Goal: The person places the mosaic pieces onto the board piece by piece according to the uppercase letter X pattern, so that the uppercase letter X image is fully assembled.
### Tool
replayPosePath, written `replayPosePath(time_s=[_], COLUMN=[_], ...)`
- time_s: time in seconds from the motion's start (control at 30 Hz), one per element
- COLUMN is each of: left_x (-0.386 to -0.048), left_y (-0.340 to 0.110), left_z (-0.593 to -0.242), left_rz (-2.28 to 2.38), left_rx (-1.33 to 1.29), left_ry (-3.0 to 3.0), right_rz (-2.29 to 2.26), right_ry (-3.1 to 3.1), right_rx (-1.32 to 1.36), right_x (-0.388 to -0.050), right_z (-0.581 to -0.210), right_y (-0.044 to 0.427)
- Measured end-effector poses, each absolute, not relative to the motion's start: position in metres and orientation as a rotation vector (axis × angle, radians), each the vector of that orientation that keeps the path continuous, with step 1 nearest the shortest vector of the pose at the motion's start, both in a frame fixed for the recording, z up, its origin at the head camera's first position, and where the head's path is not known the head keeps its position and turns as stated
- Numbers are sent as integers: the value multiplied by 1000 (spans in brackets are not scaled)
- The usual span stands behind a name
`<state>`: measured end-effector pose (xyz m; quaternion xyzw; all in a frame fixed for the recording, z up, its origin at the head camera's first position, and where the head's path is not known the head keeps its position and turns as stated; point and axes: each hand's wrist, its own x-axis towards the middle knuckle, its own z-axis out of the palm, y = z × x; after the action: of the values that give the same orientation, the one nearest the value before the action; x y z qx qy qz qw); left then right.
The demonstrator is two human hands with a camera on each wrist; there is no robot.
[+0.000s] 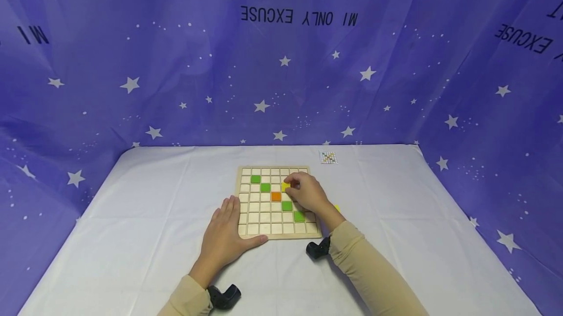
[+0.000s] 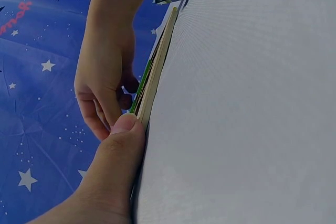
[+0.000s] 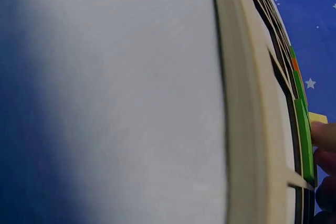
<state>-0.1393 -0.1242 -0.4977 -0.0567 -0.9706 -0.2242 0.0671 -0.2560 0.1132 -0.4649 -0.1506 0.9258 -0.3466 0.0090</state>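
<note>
A wooden board (image 1: 264,218) with a grid of square cells lies flat on the table. Green tiles (image 1: 287,206) and one orange tile (image 1: 275,196) sit in its cells along a diagonal. My right hand (image 1: 309,193) pinches a yellow tile (image 1: 285,187) over a cell right of that diagonal; whether the tile is fully seated I cannot tell. In the right wrist view, its fingertips (image 3: 324,136) touch the yellow tile (image 3: 318,118). My left hand (image 1: 226,235) rests along the board's left side, fingers straight, with the thumb (image 2: 125,125) against the front edge.
Behind the board, to the right, lies a small card (image 1: 328,158) printted with a coloured grid pattern. Another yellow piece (image 1: 336,207) shows partly behind my right forearm. White cloth (image 1: 145,238) covers the table, and a blue star-patterned curtain (image 1: 264,81) surrounds its back and sides.
</note>
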Motion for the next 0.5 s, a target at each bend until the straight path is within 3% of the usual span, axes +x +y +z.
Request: replayPosePath(time_s=[0.5], left_x=[-140], left_y=[-125], left_z=[-498], left_rz=[-653], left_rx=[-172], left_ry=[-2944], right_rz=[-963], right_ry=[2895], right_rx=[-475], right_x=[-252], right_z=[-463], right_y=[116])
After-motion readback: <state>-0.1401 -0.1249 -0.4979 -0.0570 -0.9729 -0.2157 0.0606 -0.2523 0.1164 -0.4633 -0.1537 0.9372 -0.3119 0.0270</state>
